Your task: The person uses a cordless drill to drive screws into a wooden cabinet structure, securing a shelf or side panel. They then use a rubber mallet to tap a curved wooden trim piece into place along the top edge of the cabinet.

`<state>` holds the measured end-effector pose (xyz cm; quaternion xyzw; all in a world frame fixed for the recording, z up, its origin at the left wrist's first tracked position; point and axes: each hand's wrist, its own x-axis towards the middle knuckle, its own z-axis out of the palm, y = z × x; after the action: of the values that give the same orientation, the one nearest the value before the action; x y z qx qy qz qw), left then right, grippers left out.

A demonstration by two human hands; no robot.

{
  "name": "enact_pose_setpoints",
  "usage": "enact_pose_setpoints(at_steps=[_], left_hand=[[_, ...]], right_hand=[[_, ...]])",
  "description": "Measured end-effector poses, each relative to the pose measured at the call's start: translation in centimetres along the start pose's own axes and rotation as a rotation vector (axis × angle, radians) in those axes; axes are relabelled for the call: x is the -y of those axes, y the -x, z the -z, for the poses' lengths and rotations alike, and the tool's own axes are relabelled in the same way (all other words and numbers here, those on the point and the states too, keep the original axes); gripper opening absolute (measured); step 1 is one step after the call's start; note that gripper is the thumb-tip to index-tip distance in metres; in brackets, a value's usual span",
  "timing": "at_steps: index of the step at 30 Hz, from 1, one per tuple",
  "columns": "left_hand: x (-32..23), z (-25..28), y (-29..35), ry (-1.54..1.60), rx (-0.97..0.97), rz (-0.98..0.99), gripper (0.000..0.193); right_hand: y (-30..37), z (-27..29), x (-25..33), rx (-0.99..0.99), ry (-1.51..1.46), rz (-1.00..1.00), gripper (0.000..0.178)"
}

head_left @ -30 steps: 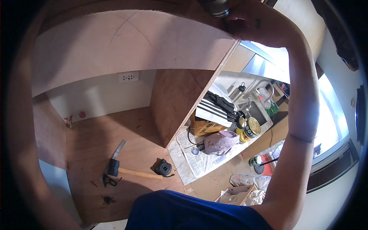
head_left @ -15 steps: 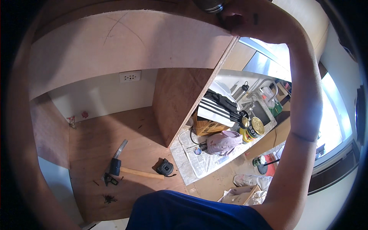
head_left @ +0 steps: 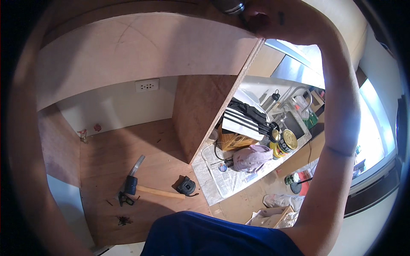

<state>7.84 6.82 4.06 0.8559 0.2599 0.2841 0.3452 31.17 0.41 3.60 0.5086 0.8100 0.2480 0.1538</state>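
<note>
At the top edge my right hand [head_left: 273, 21] is raised beside the upper corner of a plywood cabinet. Its fingers are curled and closed. Against them is a dark, rounded tool with a shiny metal end [head_left: 230, 6], cut off by the picture's edge, so its kind is unclear. My left forearm [head_left: 30, 128] runs up along the left rim, and its hand is out of sight. Below, on the plywood shelf [head_left: 145, 149], lie a wooden-handled mallet [head_left: 131, 185], a clear strip-like piece [head_left: 137, 165], a black tape measure [head_left: 186, 186], a small black tool [head_left: 125, 199] and a pile of dark screws or nails [head_left: 124, 220].
A plywood panel [head_left: 205, 111] divides the shelf from a counter. Newspaper [head_left: 218, 179], a lilac cloth bag [head_left: 252, 158], a yellow-and-black can [head_left: 279, 149] and a wooden crate [head_left: 235, 141] crowd that counter near a sink [head_left: 294, 123]. A wall socket [head_left: 147, 85] is at the back.
The whole scene has shifted slightly right in view. My right hand and the dark tool have moved a little left; the hand stays closed.
</note>
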Motion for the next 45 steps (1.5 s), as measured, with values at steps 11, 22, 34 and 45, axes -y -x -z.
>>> enact_pose_setpoints(at_steps=[11, 22, 34, 45], left_hand=[[0.3, -1.7, 1.6, 0.109, 0.019, 0.016, 0.019], [0.9, -3.0, 2.4, 0.237, 0.059, 0.001, 0.02], [2.5, -3.9, 3.3, 0.379, 0.089, 0.005, 0.021], [4.0, -4.6, 3.9, 0.505, 0.117, 0.008, 0.021]], right_hand=[[-0.3, -1.0, -0.3, -0.111, -0.045, 0.058, 0.019], [-0.2, -0.8, -0.1, -0.079, 0.004, 0.034, 0.016], [-0.1, -0.8, 0.1, -0.085, -0.092, 0.014, 0.015], [-0.2, -1.1, -0.1, -0.137, -0.049, 0.004, 0.021]])
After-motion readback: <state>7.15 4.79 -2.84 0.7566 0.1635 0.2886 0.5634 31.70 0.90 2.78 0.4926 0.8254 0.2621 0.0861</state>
